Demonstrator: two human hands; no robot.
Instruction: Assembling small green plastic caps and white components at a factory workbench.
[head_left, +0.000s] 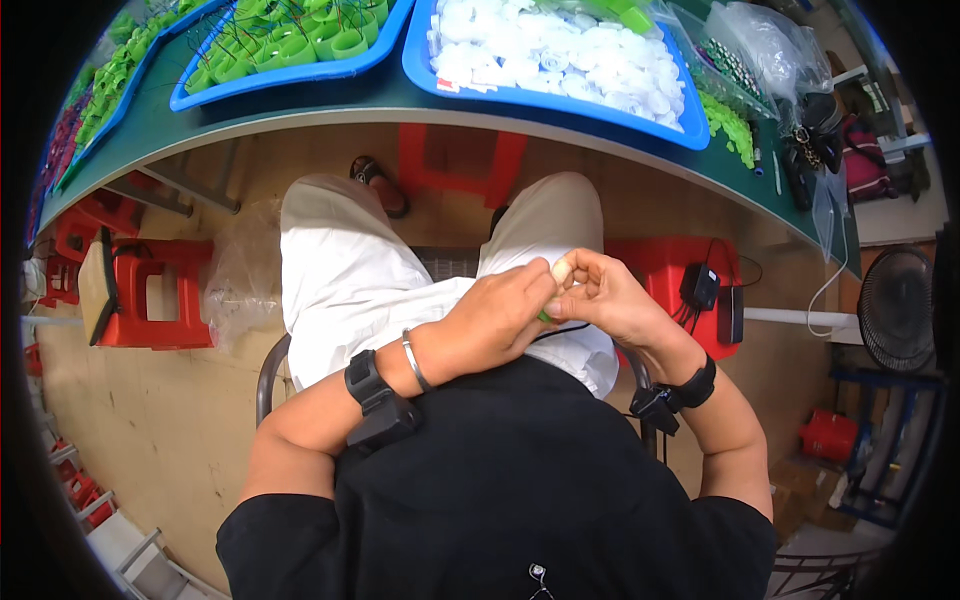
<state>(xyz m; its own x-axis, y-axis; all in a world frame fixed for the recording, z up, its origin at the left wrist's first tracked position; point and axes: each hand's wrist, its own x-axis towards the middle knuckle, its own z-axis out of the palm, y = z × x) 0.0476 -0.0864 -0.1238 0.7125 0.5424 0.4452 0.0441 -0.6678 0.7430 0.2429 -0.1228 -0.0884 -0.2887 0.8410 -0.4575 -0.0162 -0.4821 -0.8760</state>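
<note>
My left hand and my right hand meet above my lap, fingers closed together. Between them shows a sliver of a small green piece, mostly covered by the fingers. A thin dark wire runs below it; whether it joins the piece I cannot tell. At my right fingertips is a pale, yellowish spot, too small to name. Both wrists carry black strapped devices, and the left also has a metal bangle.
Ahead, the green table bears a blue tray of green cups with thin wires and another blue tray of white plastic pieces. Red stools stand at left; a red stool with black boxes is at right. A black fan stands far right.
</note>
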